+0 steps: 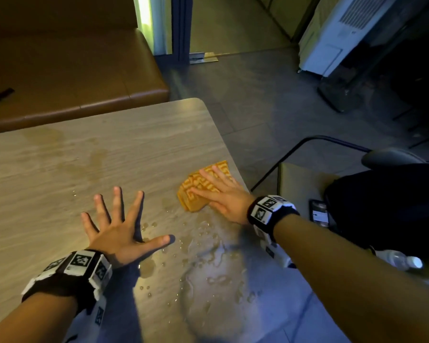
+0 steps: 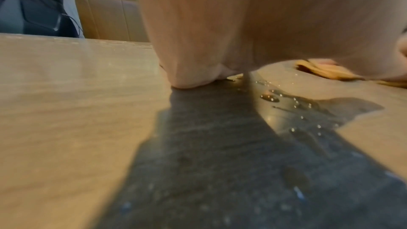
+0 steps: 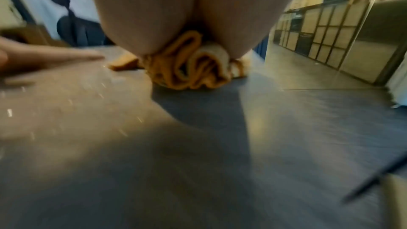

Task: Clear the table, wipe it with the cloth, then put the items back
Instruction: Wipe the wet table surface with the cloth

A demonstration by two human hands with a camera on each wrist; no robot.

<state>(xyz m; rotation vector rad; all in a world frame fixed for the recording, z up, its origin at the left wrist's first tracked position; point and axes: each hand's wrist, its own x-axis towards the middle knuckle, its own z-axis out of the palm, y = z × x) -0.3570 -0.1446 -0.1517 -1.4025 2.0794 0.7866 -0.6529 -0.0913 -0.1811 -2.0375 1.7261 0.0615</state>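
Wood-grain table [image 1: 60, 169] as the landmark, pale and streaked wet. Nearest on it, at the near right part, a spread of water [image 1: 208, 263] with beads and droplets trailing up toward the far edge. Just left of that puddle, left hand [image 1: 120, 233] laid flat on the table, fingers [image 1: 118, 201] straight and splayed wide, thumb pointing toward the water, holding nothing; heel of the palm seen touching the surface in the left wrist view [image 2: 191, 79]. Marker-patterned band [image 1: 79, 266] strapped around that wrist.

Farther along, close to the table's right edge, orange cloth [image 1: 201, 186] with a pale maze pattern, folded and bunched, lying on the surface just beyond the droplets. Right hand [image 1: 223, 194] pressed flat on top of the cloth, fingers extended and slightly spread across it, not curled round it; from the right wrist view, folds of cloth [image 3: 191, 69] squeezed out beneath the palm.

Off the table's right edge, low and near, a clear water bottle [image 1: 399, 261] and a dark phone [image 1: 320, 214] by a dark chair [image 1: 391, 157]. Beyond the table's far edge, a brown padded bench [image 1: 72, 70]. Farthest, past the grey floor, a white appliance [image 1: 337, 33] with a vent grille.
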